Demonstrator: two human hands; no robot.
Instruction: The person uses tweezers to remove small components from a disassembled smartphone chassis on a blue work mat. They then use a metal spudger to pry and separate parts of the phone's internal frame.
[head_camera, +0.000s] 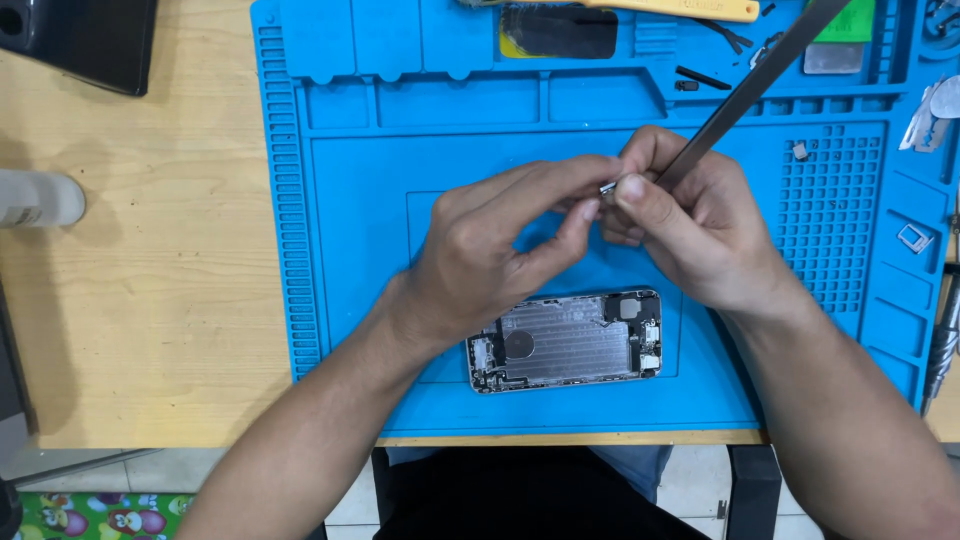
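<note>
Your left hand (480, 255) is up over the blue mat (350, 250), with its thumb and first finger pinched shut on a tiny metal part (607, 187) — it is very small, so you cannot tell just what kind of piece it is. Your right hand (690, 225) is closed around long metal tweezers (745, 95), and the tips of the tweezers meet that same tiny part right where your two hands touch. The long end of the tweezers sticks up and away toward the top right of the mat. Just below your hands, flat on the mat, lies an opened phone shell (568, 340) with its silver inside showing and small parts along its edges. The mat sits on a wooden table (130, 300). At the top of the mat is a yellow tool (690, 10) and a dark flat piece (560, 35) — a small grey bit (800, 151) rests on the bumpy part at the right, and a little metal tray piece (914, 238) lies near the right edge
</note>
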